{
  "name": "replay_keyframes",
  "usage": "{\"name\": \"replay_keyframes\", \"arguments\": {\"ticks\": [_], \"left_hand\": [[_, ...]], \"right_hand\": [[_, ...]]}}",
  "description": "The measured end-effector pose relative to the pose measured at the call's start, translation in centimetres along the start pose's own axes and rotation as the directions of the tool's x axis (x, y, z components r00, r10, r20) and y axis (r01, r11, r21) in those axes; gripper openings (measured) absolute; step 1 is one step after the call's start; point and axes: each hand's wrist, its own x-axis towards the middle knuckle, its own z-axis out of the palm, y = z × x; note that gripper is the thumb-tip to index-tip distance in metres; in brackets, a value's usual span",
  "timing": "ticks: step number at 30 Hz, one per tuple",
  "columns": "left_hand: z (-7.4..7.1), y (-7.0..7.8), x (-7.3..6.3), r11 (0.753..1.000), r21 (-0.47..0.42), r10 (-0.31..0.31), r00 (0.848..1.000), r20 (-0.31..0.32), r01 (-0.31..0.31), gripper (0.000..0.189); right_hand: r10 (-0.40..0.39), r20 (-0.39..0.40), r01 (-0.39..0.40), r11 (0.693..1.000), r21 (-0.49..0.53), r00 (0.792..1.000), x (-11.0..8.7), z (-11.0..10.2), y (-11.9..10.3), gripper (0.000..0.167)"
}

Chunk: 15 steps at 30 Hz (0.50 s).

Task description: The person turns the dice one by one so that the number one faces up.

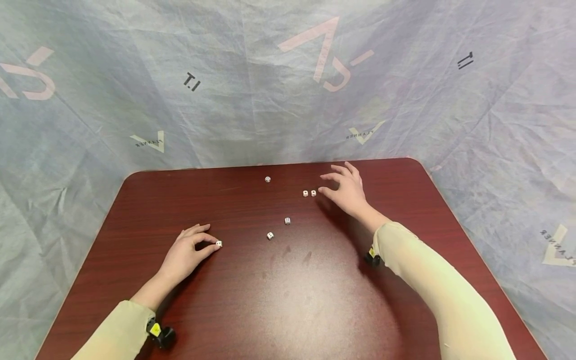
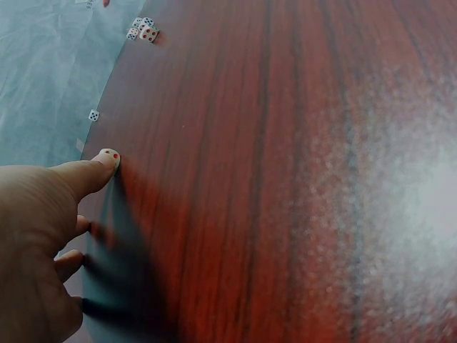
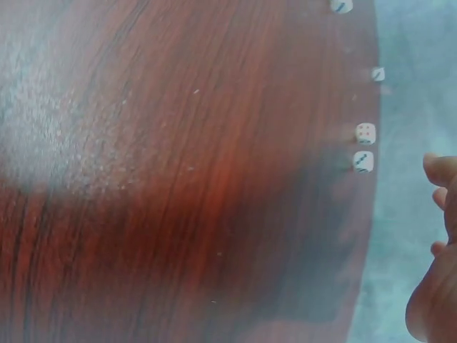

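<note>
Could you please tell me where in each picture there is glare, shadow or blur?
Head view: pale glare on the table's near middle, a shadow under the right hand; left wrist view: glare at the right edge, dark shadow beside the left hand; right wrist view: glare at upper left, overall haze, dice slightly soft.

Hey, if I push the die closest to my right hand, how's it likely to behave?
The die should probably slide at first, given its flat faces and the glossy table. A harder shove might tumble it, since its corners look rounded. Small beside your right hand, it's likely light.
</note>
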Motion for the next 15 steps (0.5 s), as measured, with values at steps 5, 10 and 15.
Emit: {"name": "replay_keyframes", "arguments": {"ticks": [5, 10, 15], "left_hand": [[0.0, 0.0, 0.0, 1.0, -0.001, -0.001, 1.0, -0.001, 0.001, 0.013], [0.0, 0.0, 0.0, 1.0, -0.003, -0.005, 1.0, 0.005, 0.005, 0.013], [-0.1, 0.1, 0.0, 1.0, -0.001, -0.012, 1.0, 0.011, 0.012, 0.013]], "right_hand": [[-0.029, -0.028, 0.03, 0.999, 0.042, 0.999, -0.3, -1.1, -0.9, 0.039], [-0.042, -0.033, 0.044, 0.997, 0.06, 0.999, -0.5, -2.0, -1.5, 0.039], [-0.062, -0.037, 0.064, 0.996, 0.066, 0.997, -0.9, -2.7, -2.3, 0.038]]}}
